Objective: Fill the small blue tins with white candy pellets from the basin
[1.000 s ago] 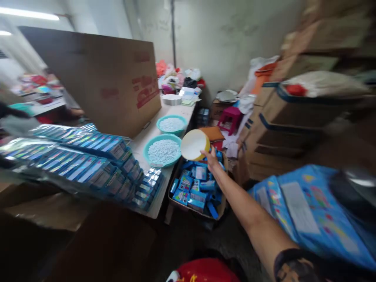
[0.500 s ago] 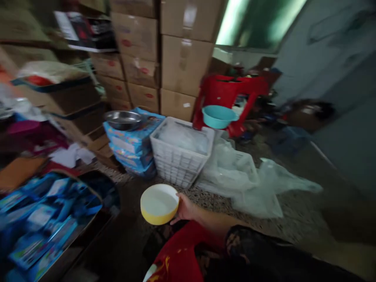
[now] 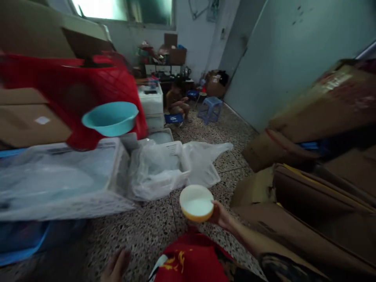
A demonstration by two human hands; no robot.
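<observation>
Bowl [image 3: 196,203] | white inside | yellow outside | round | in right hand [image 3: 219,216]

Bare speckled floor [image 3: 132,229] gives you passage between your left hand [image 3: 116,266] and the bowl [image 3: 196,205] in your right hand [image 3: 219,214]. Beyond the bowl, a plastic-draped white basket [image 3: 185,158] and a clear bag [image 3: 202,166] obstruct the low route forward. A larger white crate [image 3: 117,166] bounds your left; cardboard boxes [image 3: 255,219] bound your right. Between bag and boxes, a floor strip runs toward the blue stool [image 3: 211,105].
</observation>
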